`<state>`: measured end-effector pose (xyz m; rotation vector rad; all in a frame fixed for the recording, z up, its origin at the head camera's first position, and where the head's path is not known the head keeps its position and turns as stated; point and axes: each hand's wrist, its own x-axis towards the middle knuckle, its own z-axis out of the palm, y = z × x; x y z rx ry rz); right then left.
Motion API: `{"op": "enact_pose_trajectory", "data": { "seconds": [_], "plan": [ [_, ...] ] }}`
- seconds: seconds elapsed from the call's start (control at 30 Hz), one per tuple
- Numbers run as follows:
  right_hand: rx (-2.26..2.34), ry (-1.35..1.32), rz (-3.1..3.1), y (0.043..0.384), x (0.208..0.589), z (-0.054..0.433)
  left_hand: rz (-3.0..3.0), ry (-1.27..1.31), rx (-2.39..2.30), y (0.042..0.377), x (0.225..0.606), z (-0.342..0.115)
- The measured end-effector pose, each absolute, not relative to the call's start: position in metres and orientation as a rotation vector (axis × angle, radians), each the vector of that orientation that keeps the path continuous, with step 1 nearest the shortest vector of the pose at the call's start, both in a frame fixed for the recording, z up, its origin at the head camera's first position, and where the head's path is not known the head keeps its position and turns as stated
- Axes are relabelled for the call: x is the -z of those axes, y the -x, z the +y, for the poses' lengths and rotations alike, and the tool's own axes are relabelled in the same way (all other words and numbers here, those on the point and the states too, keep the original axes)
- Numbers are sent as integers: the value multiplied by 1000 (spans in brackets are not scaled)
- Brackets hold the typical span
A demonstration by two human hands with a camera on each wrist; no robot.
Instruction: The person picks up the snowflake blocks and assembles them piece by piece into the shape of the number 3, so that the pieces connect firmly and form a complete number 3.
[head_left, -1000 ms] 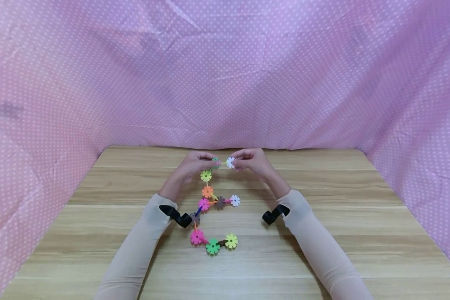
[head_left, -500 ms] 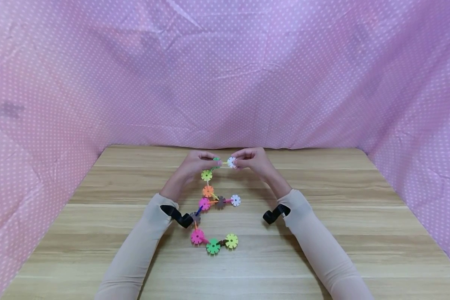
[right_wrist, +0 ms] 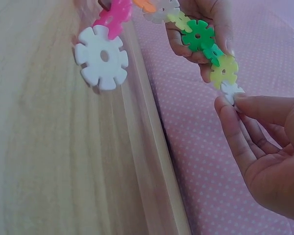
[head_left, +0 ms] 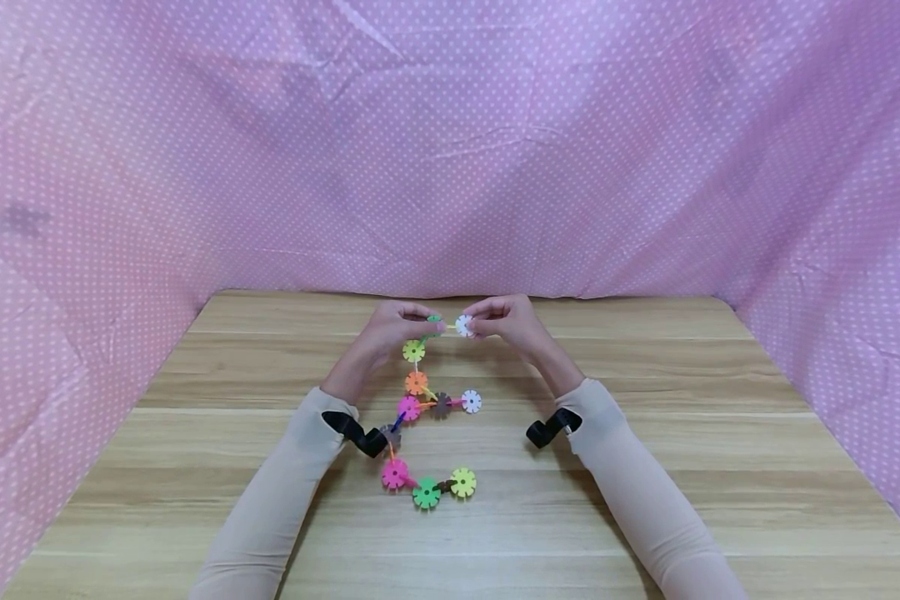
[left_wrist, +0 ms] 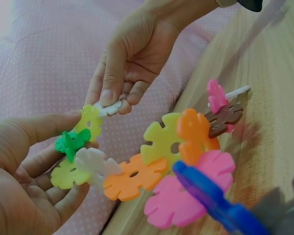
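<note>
A chain of slotted plastic discs, in many colours, stretches from the far middle of the table toward the front. At its far end my left hand (head_left: 386, 329) pinches a green disc (head_left: 432, 319), and my right hand (head_left: 515, 327) pinches a white disc (head_left: 462, 325) between thumb and fingers. A yellow disc (left_wrist: 89, 122) set edge-on joins these two. Below the left hand, a yellow disc (head_left: 413, 351), an orange disc (head_left: 416, 382) and a pink disc (head_left: 408, 407) follow along the chain. The right wrist view shows the white disc's slots meeting the yellow one.
A side branch with a brown disc (head_left: 442, 405) ends in another white disc (head_left: 471, 402). The near end curves through a pink disc (head_left: 394, 473) and green disc (head_left: 426, 492) to a yellow disc (head_left: 462, 482). Pink dotted cloth (head_left: 450, 167) hangs behind the wooden table (head_left: 607, 517).
Both hands and the chain's far end have shifted very slightly to the right. Each hand keeps its hold on its disc.
</note>
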<state>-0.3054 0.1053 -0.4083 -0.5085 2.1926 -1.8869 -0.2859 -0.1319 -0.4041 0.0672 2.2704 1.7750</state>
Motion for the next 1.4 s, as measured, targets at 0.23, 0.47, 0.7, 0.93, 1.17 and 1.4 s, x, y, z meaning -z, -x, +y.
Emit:
{"op": "enact_pose_trajectory", "data": {
  "seconds": [0.23, 0.47, 0.7, 0.93, 1.17, 1.4],
  "plan": [
    [1875, 525, 2205, 307, 409, 106, 2286, -96, -1749, 286, 403, -132],
    [1869, 543, 2208, 306, 408, 107, 2280, -107, -1764, 285, 403, -131],
    [1888, 535, 2201, 305, 407, 107, 2276, -115, -1778, 286, 403, -132],
    [1917, 550, 2178, 305, 406, 106, 2253, -121, -1785, 285, 402, -134],
    [1924, 550, 2174, 306, 407, 107, 2231, -125, -1773, 286, 403, -135],
    [1926, 558, 2178, 305, 406, 107, 2223, -146, -1792, 285, 404, -133]
  ]
}}
